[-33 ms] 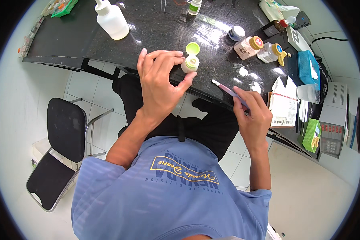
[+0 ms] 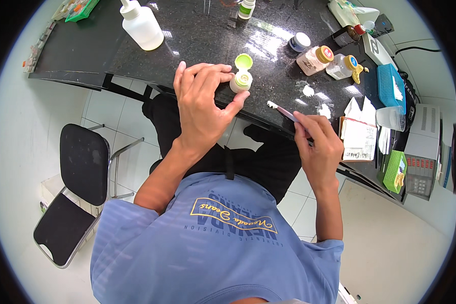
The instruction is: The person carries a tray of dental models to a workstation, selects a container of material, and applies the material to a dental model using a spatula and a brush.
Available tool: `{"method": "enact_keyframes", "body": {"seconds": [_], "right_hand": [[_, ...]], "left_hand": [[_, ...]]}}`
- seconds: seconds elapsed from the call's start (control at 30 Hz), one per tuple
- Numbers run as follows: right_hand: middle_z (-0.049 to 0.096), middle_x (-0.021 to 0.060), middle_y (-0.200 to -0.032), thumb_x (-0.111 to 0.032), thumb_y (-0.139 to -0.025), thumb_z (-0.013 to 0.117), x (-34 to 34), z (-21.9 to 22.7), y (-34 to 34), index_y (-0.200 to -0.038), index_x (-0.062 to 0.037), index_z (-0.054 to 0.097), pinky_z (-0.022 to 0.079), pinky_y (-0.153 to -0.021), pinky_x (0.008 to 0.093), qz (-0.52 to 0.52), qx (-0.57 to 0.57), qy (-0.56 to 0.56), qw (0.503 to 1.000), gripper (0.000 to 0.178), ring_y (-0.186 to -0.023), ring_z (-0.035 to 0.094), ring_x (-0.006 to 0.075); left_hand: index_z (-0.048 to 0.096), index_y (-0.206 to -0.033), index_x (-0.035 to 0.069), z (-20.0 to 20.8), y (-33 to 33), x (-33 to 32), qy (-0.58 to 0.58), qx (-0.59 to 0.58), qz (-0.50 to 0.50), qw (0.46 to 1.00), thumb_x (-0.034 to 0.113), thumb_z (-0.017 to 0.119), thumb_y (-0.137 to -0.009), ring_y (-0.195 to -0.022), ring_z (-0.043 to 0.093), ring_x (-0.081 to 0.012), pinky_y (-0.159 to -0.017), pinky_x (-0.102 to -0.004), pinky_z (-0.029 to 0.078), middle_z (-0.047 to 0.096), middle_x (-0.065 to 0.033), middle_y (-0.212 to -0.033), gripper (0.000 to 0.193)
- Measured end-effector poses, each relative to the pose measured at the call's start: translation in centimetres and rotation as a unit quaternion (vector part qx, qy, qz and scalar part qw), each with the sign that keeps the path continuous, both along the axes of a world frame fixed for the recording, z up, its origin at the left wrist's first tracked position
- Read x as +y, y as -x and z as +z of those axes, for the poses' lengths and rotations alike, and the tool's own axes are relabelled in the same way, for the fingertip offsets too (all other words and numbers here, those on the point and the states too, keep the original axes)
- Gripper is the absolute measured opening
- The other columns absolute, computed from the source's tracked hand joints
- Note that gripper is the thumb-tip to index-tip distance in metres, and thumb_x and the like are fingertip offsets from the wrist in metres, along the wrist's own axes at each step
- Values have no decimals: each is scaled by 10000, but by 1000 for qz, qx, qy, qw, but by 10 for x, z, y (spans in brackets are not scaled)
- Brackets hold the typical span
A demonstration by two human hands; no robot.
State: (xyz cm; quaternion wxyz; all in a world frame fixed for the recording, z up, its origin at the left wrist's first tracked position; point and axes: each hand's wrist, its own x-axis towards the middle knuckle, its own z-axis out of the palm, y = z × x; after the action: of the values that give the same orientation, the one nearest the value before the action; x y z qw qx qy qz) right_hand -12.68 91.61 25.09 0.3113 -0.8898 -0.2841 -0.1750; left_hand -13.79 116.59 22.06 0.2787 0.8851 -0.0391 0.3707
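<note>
The small white bottle (image 2: 241, 81) with its green flip cap open stands near the black countertop's (image 2: 197, 35) front edge, with bare stone behind it. The left hand (image 2: 202, 109) pinches it between thumb and fingertips. The right hand (image 2: 318, 147) grips a spatula (image 2: 283, 112), its white-loaded tip just right of the bottle.

Nothing has shifted: both hands (image 2: 202, 109) and the small bottle (image 2: 241, 81) sit unchanged.
</note>
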Motion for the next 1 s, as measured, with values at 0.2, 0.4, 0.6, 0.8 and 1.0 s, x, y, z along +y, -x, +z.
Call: {"method": "enact_keyframes", "body": {"seconds": [0.2, 0.4, 0.6, 0.8, 1.0], "right_hand": [[690, 68, -903, 36, -819, 786, -1, -4, 1, -1071, -56, 771, 535, -602, 322, -2, -24, 21, 999, 269, -698, 669, 189], [688, 81, -911, 52, -838, 760, 1, 0, -1, -1074, -49, 764, 542, -615, 328, -6, -11, -11, 1000, 257, -704, 679, 202], [697, 97, -930, 44, -890, 736, -3, 6, 3, -1082, -37, 764, 488, -554, 284, -39, 12, -38, 998, 210, -682, 661, 167], [708, 80, -935, 42, -903, 727, -10, 3, 6, -1079, -39, 773, 428, -508, 251, -50, 9, -71, 996, 199, -668, 611, 121], [700, 59, -915, 25, -904, 735, -14, 2, 9, -1059, -38, 777, 417, -511, 249, -61, 7, -97, 993, 173, -649, 573, 101]], "left_hand": [[644, -1304, 77, 12, 2, -2, 71, 46, -23, 996, 142, 907, -750, -1133, 658, -259, -1133, -484, 425, 725, -71, -1199, 617], [542, -1468, 16, 29, -9, 7, 244, 116, -124, 955, 25, 864, -778, -1123, 708, -201, -1007, -326, 555, 731, -125, -1233, 761], [640, -1255, 12, 29, -19, 5, 196, 114, -143, 963, 2, 838, -811, -996, 766, -232, -903, -330, 612, 766, -140, -1104, 486], [642, -1410, 153, 23, -16, -2, 0, 7, -102, 995, 67, 829, -833, -877, 726, -235, -769, -357, 610, 727, -99, -1015, 613], [643, -1444, 224, 6, -23, 1, -89, -26, -96, 991, 82, 804, -854, -849, 699, -216, -744, -354, 593, 696, -67, -1024, 628]]}}
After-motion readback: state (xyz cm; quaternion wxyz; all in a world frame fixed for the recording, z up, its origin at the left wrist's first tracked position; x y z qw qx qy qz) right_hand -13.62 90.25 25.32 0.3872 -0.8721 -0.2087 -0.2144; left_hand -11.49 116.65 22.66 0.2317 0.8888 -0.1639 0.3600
